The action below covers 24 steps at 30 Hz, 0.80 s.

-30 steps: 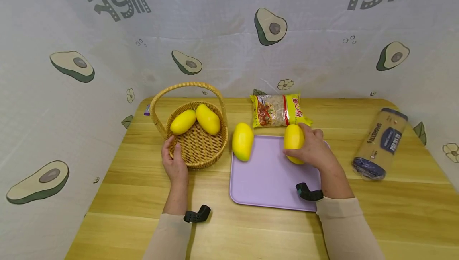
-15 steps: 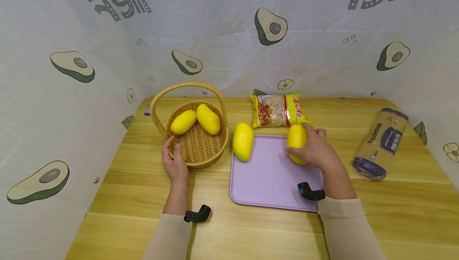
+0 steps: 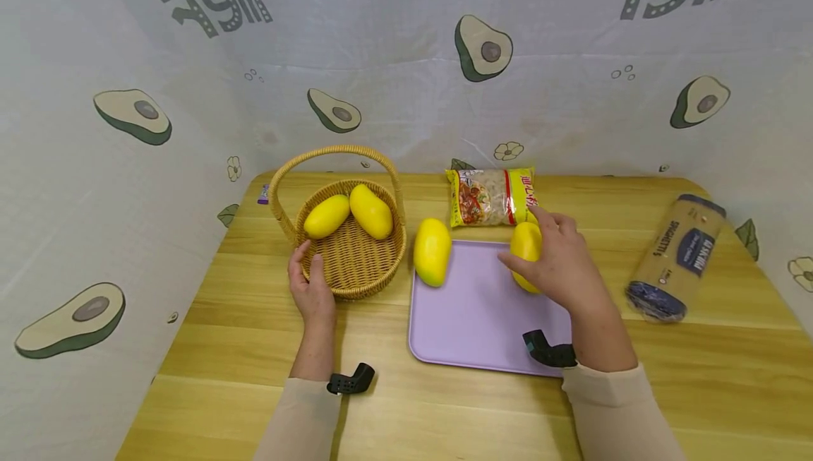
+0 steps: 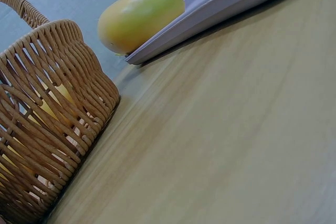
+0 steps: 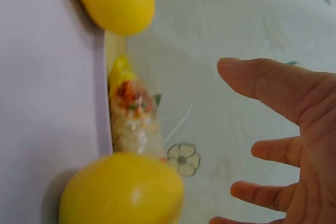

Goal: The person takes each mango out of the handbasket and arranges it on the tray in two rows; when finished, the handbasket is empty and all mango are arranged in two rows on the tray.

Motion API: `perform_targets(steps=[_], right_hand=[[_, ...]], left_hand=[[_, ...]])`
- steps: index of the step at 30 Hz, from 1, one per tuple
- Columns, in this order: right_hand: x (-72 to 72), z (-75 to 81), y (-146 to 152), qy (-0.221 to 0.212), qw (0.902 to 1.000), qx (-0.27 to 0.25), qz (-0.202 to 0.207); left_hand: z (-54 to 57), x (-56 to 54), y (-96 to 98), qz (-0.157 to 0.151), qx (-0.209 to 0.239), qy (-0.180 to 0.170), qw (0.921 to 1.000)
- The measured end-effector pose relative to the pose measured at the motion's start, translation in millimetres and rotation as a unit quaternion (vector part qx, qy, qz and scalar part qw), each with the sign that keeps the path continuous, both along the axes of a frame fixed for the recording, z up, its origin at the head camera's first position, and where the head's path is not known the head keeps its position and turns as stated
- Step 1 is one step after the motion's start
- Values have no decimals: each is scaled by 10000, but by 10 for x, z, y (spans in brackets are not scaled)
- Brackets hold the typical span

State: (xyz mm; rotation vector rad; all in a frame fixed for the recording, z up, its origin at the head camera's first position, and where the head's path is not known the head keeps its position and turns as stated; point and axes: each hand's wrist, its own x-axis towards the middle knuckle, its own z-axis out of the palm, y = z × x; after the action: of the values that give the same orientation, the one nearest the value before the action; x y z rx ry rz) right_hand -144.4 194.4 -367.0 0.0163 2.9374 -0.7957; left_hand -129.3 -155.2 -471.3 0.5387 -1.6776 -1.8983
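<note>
My left hand (image 3: 311, 291) rests against the near left side of a wicker basket (image 3: 381, 274), its fingers along the outer wall and its thumb at the rim. Two yellow mangoes, one left (image 3: 327, 217) and one right (image 3: 371, 212), lie in the basket. My right hand (image 3: 562, 263) is spread beside a mango (image 3: 526, 242) at the far right of a lilac tray (image 3: 483, 327). The right wrist view shows a gap between its fingers and that mango (image 5: 121, 192). Another mango (image 3: 432, 253) lies at the tray's far left corner.
A yellow-ended clear food packet (image 3: 489, 196) lies behind the tray. To the right lies a spaghetti pack (image 3: 676, 256). The basket's tall handle (image 3: 333, 149) arches over it. A printed cloth (image 3: 406, 58) hangs behind the wooden table (image 3: 444, 411).
My right hand has let go of the mango and opened, lifting slightly off it. That mango shifted a little right on the tray beforehand. My left hand has stayed at the basket.
</note>
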Motion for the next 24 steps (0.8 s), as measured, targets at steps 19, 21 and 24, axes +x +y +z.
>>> perform_targets(steps=[19,21,24], right_hand=[[428,-204,-1191,1429,9617,-656,2245],[447,-232,-1318,1497,9568,-716,2388],[433,-263,-1499,1606,9503,-895,2511]], left_hand=[[-1,6,-11,-83,-5,-69,9999],[2,8,-10,-64,-19,-65,10000],[2,6,-7,-63,-44,-32,10000]])
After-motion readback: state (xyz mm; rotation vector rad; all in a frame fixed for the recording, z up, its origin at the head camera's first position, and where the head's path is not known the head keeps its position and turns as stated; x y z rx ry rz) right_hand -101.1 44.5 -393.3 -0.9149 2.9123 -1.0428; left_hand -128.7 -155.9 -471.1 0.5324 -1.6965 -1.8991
